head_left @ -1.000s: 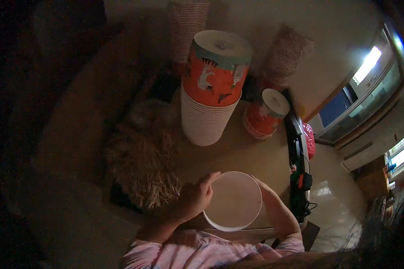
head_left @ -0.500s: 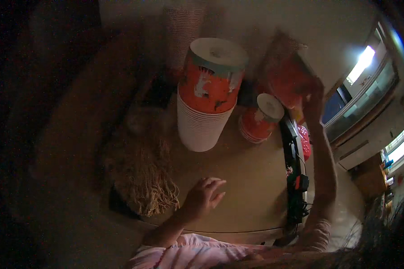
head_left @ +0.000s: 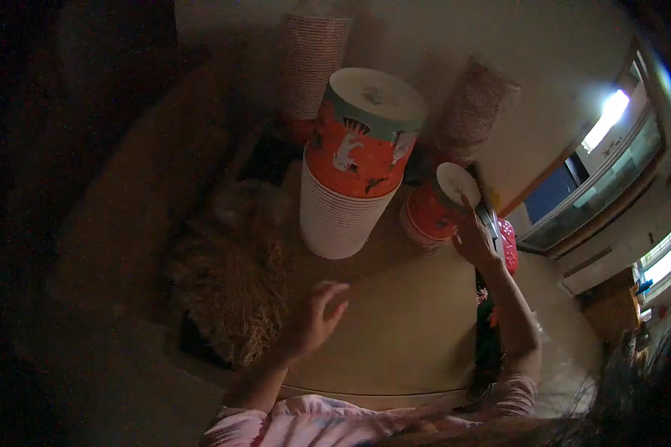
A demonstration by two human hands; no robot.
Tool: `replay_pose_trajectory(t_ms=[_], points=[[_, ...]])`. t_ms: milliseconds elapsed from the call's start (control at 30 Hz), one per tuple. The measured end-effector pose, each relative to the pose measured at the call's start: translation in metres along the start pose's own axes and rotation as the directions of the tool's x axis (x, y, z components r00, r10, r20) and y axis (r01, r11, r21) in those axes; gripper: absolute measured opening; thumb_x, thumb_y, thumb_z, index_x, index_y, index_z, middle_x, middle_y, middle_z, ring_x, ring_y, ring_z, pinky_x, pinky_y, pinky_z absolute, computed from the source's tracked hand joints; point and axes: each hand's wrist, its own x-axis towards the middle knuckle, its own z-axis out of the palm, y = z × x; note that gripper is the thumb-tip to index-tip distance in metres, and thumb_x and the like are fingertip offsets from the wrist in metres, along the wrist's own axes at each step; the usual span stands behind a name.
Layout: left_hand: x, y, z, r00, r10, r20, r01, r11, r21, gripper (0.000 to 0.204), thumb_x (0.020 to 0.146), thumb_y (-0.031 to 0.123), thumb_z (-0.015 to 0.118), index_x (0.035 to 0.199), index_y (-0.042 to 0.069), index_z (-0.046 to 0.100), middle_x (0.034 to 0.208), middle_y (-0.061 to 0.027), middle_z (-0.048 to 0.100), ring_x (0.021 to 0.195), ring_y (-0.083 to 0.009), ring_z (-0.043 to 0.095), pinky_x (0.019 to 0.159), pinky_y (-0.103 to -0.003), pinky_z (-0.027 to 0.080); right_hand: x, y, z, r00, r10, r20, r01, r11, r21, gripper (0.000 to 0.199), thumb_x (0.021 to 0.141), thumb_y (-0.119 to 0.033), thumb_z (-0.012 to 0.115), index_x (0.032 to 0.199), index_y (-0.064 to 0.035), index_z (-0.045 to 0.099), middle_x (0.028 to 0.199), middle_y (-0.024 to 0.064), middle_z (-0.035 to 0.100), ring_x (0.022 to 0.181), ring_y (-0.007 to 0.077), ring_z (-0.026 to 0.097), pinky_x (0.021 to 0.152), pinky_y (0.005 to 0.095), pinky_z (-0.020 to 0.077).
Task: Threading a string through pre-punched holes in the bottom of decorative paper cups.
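Smooth matt paper cups [head_left: 354,175], printed orange; rough straw-like heap [head_left: 231,298] — matt tabletop [head_left: 410,328]

The left third of the scene is too dark to read; the pale fibrous heap [head_left: 231,298] fades into that shadow, so its near-left edge cannot be made out; the right hand [head_left: 473,238] covers the near rim of the small orange cup stack [head_left: 432,216], and whether the fingers grip it is unclear; the tall cup stack [head_left: 354,160] hides the table [head_left: 410,320] behind it; both forearms are cut off by the near edge.
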Motion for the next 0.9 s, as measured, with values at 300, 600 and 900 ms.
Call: replay_pose_trajectory(t_ms=[300,600,900], points=[[0.102,-0.022,-0.037,0.859,-0.512,-0.013,0.316,0.549,-0.774,0.041,0.085,0.018,0.058,0.122,0.006,0.046,0.101,-0.0053,0.059,0.080,-0.0114,0.057,0.068,-0.025,0.046,0.044,-0.107,-0.028,0.935,0.323,0.145,-0.221,0.212,0.952,0.036,0.080,-0.005,0.058,0.115,-0.0027,0.052,0.109,0.0060,0.057,0.098,0.0154,0.054,0.083,0.0269,0.0440],[0.130,-0.050,-0.042,0.868,-0.489,0.093,0.309,0.383,-0.870,0.038,0.080,0.025,0.062,0.113,0.010,0.052,0.092,-0.0018,0.059,0.079,-0.0144,0.057,0.064,-0.029,0.048,0.074,-0.117,-0.019,0.969,0.081,0.233,-0.202,-0.280,0.939,0.037,0.091,-0.025,0.044,0.120,-0.0044,0.049,0.114,0.0081,0.055,0.105,0.0205,0.052,0.092,0.0351,0.0403],[0.138,-0.043,-0.051,0.878,-0.464,0.116,0.280,0.300,-0.912,0.025,0.082,0.020,0.059,0.103,0.008,0.056,0.082,-0.0006,0.059,0.067,-0.0110,0.054,0.054,-0.025,0.044,0.081,-0.127,-0.044,0.896,0.166,0.413,-0.358,-0.280,0.890,0.028,0.088,-0.016,0.051,0.112,-0.0032,0.057,0.096,0.0038,0.061,0.082,0.0113,0.058,0.071,0.0228,0.0476]])
